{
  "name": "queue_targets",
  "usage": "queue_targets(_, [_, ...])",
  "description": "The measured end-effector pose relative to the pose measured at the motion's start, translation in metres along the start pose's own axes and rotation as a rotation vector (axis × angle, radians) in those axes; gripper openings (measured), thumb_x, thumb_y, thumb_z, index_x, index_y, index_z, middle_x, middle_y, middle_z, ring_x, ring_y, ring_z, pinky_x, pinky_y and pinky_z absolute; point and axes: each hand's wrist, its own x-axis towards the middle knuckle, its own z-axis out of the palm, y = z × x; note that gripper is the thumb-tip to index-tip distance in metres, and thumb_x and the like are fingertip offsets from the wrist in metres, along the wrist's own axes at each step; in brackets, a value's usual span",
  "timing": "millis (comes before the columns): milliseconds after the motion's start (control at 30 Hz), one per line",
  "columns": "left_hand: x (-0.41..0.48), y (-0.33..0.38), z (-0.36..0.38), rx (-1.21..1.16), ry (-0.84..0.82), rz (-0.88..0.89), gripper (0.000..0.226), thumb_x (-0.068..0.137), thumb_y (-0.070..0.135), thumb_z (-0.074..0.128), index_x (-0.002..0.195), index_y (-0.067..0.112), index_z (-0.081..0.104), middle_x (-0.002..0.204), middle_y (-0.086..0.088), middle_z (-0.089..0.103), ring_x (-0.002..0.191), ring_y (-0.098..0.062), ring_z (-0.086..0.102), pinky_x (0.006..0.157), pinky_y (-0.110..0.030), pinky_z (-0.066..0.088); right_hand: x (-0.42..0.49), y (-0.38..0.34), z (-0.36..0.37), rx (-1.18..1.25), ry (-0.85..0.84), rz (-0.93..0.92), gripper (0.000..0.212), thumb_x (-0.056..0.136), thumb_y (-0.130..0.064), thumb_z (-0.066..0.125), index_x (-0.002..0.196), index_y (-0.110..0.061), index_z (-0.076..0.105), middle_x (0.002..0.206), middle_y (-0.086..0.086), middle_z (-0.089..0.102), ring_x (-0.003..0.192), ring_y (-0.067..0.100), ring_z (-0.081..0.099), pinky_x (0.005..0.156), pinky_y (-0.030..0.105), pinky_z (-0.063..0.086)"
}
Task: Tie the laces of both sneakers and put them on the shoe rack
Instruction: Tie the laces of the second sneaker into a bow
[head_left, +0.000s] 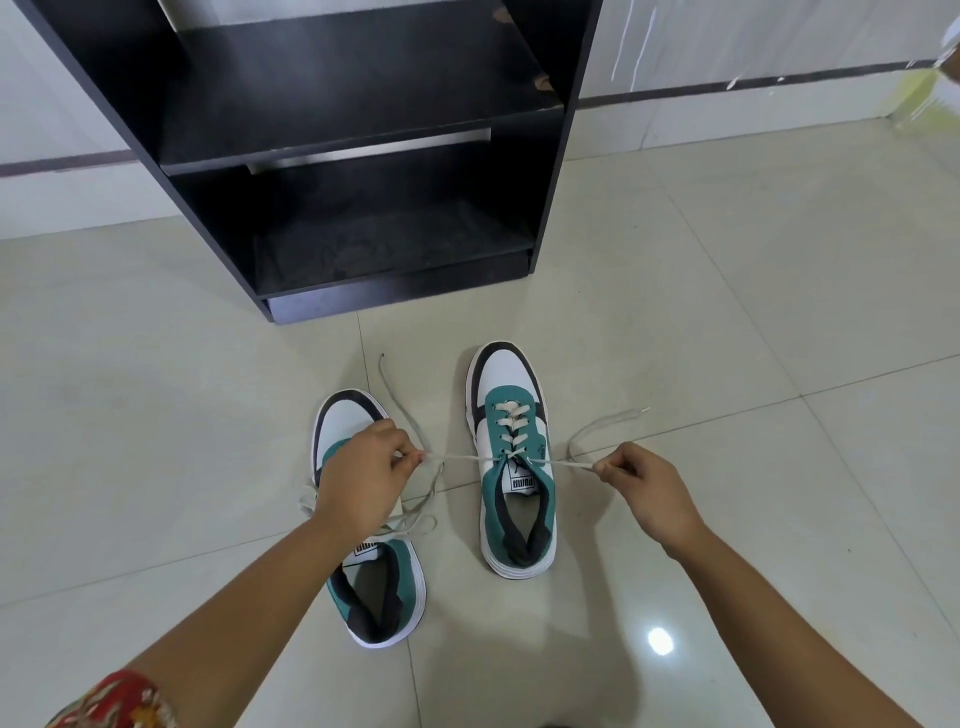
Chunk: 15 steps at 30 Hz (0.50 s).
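On the tiled floor (727, 312), both hands' fingers (410, 457) pinch the right sneaker (511, 452) lace (467, 458) ends, pulled sideways across it.

Pale tiled floor with two sneakers and a black shoe rack

The floor (727, 291) is glossy, pale greenish-white tile with thin grout lines. The black shoe rack (332, 171) stands on it at the far side, against the wall. In front of the rack sit the left sneaker (382, 597) and the right sneaker (514, 499), both teal, white and black, side by side, toes towards the rack, the right one nearer it. Loose lace ends (400, 395) trail onto the tiles between and beside them.
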Motion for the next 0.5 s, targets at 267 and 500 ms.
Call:
queue_targets(267, [-0.009, 0.015, 0.008, 0.038, 0.015, 0.085, 0.038, 0.086, 0.034, 0.060, 0.122, 0.025, 0.051, 0.120, 0.008, 0.043, 0.081, -0.014, 0.057, 0.074, -0.029, 0.051, -0.011, -0.002, 0.022, -0.416, 0.210, -0.292, 0.019, 0.084, -0.029, 0.066, 0.099, -0.019, 0.059, 0.103, -0.001, 0.060, 0.097, 0.021, 0.055, 0.080, 0.037, 0.045])
queue_targets(500, [-0.013, 0.063, 0.031, -0.604, -0.264, -0.459, 0.045, 0.087, 0.055, 0.044, 0.080, 0.012, 0.055, 0.069, -0.001, 0.057, 0.061, -0.016, 0.054, 0.060, -0.029, 0.040, -0.023, -0.032, 0.045, 0.055, 0.059, 0.095, 0.049, 0.086, -0.058, 0.050, 0.065, -0.013, 0.053, 0.063, -0.001, 0.060, 0.061, 0.018, 0.056, 0.058, 0.033, 0.041])
